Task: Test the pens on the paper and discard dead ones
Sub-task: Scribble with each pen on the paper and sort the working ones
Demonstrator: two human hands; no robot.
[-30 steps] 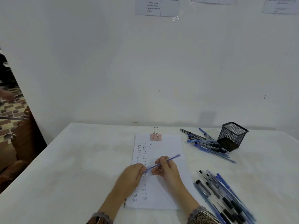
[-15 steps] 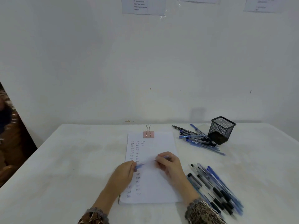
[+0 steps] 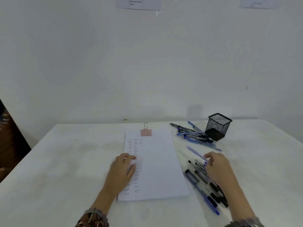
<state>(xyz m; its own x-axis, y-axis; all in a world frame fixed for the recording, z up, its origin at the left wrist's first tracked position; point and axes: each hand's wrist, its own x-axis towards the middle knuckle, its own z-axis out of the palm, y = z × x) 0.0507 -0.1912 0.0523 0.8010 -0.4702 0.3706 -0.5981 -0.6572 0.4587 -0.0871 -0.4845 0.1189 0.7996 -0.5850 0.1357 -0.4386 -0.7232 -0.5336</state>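
White table, holding paper and pens, meets a white wall.

Blue pen by right hand blurred, grip unclear; wall notes cut off at pic's top.

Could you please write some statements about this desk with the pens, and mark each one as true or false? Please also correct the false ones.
1. The left hand rests on the paper. True.
2. The mesh cup lies on its side. False: it stands upright.
3. The right hand holds a blue pen. True.
4. The binder clip sits at the near edge of the paper. False: it is clipped to the far edge, toward the wall.
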